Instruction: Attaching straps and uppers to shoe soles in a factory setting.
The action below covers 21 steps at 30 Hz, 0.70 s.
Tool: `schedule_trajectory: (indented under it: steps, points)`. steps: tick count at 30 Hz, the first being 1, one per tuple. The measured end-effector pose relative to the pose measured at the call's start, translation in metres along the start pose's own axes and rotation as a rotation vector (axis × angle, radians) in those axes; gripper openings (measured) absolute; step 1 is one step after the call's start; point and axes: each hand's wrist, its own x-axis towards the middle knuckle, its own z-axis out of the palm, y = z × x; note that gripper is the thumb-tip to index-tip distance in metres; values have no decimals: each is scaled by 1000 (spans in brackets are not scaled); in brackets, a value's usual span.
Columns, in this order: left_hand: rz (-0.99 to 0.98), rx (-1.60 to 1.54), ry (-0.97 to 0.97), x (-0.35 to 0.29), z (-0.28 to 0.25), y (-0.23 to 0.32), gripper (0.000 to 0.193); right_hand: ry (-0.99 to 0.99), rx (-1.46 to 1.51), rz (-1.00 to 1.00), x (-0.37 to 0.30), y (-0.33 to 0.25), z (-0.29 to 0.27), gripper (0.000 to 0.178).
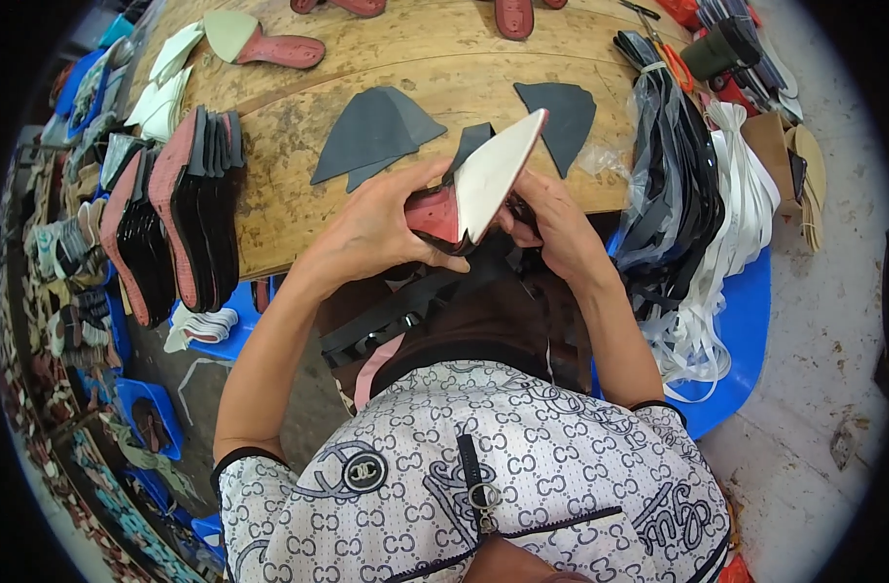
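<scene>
Over my lap, near the table's front edge, a shoe insole (491, 180) is held tilted, with a white pointed toe part and a red heel part. My left hand (381, 219) is closed around the red end, its thumb along the lower edge. On the other side my right hand (558, 228) has its fingers curled in at the insole's edge, partly hidden behind the white part. A black strip (474, 142) shows at the insole's far side, and more black strip (386, 335) lies across my lap. Dark grey pointed pieces (366, 131) lie on the table just beyond my hands.
Stacked insoles (177, 185) stand at the table's left edge. Bundles of black strips (670, 160) and white strips (741, 185) hang at the right over a blue tray (746, 321). Orange-handled scissors (676, 66) lie at the far right. More insoles (279, 51) lie at the back of the wooden table (279, 107).
</scene>
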Motion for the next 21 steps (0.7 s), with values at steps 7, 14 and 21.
schedule_trajectory:
  steps: [7, 14, 21]
  points:
    - [70, 160, -135, -13, -13, 14, 95, -165, 242, 47, 11, 2, 3, 25]
    - [69, 166, -109, -15, -14, -6, 93, -178, 171, 73, 29, 7, 9, 11]
    - [-24, 95, 25, -32, 13, -13, 90, -17, 174, 6, 23, 27, 16, 11]
